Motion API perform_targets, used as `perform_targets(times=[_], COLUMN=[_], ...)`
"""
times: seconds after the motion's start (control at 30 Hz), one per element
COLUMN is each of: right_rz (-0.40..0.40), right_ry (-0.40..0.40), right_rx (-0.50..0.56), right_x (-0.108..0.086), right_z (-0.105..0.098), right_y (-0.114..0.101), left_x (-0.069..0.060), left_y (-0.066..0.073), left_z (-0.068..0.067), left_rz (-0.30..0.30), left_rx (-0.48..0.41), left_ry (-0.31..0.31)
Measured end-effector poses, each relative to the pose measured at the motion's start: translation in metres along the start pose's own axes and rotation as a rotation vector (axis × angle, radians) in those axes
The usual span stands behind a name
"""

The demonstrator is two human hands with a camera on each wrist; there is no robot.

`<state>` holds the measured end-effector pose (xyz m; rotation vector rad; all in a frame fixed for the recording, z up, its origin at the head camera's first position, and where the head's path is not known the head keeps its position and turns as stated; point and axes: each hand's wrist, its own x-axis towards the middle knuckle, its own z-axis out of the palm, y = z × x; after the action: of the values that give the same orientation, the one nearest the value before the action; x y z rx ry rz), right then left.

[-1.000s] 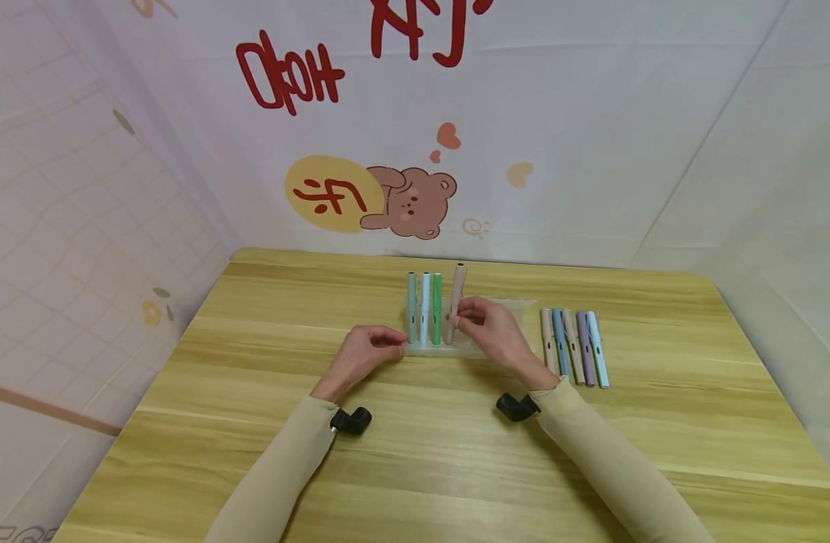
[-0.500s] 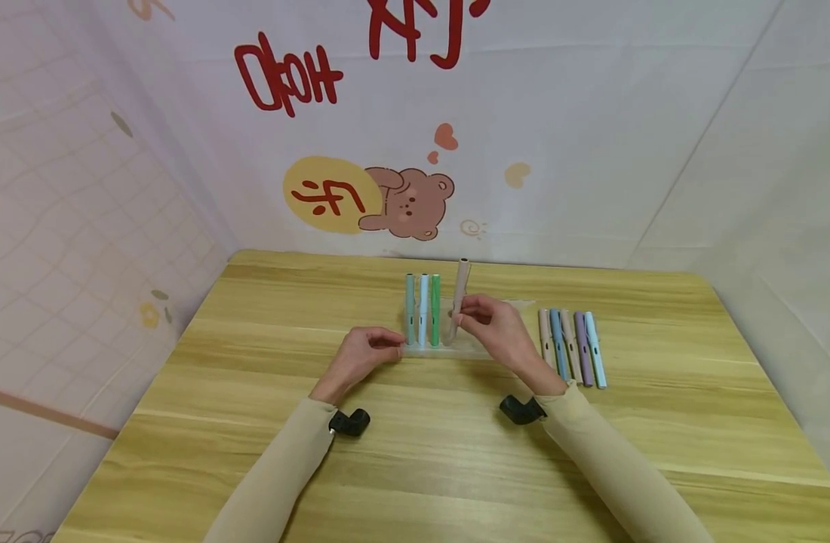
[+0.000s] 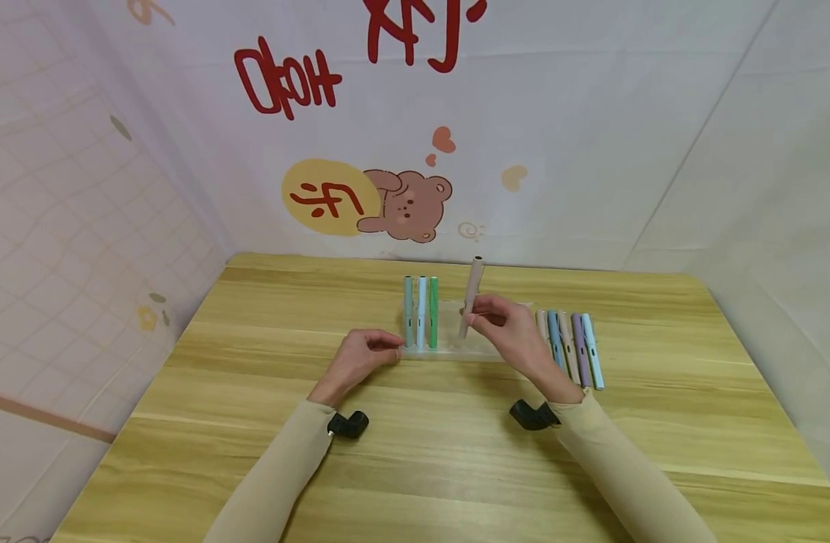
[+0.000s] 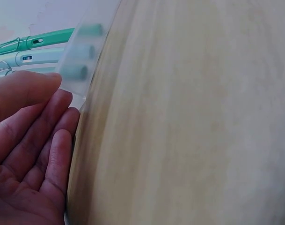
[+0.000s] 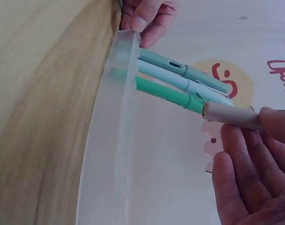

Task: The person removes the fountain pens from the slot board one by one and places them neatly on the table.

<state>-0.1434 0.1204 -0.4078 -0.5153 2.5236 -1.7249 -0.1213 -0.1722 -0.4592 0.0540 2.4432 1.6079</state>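
Observation:
A translucent pen holder (image 3: pixel 483 351) stands on the table with three pens upright in its left part: a grey-green pen (image 3: pixel 408 313), a pale blue pen (image 3: pixel 422 313) and a green pen (image 3: pixel 434 313). My left hand (image 3: pixel 362 360) pinches the holder's left end between thumb and fingers. My right hand (image 3: pixel 513 335) pinches a taupe pen (image 3: pixel 474 286) between thumb and fingers, slightly tilted, to the right of the green pen. In the right wrist view the lower end of the taupe pen (image 5: pixel 226 115) is clear of the holder (image 5: pixel 109 140).
To the right of the holder several pens lie side by side on the wooden table (image 3: pixel 428 452), among them a purple pen (image 3: pixel 581 351) and a light blue pen (image 3: pixel 593 351). My right forearm partly covers that row. A printed cloth wall (image 3: pixel 578 136) rises behind the table.
My right hand has moved right and raised the taupe pen, whose lower end has come up out of the holder. My left hand keeps its place at the holder's end.

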Motion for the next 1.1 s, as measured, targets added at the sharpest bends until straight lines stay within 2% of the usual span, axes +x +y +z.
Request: perform_targets(times=[0.67,1.1], right_rz=[0.057,0.021], right_ry=[0.095,0.145], right_rx=[-0.062,-0.063], right_x=[-0.018,-0.032], right_z=[-0.034,-0.058], right_y=[-0.003,0.005], left_x=[0.000,0.001], left_y=[0.002,0.001], left_z=[0.000,0.001], left_rz=[-0.006,-0.007], left_rx=[-0.003,-0.007], left_ry=[0.003,0.002])
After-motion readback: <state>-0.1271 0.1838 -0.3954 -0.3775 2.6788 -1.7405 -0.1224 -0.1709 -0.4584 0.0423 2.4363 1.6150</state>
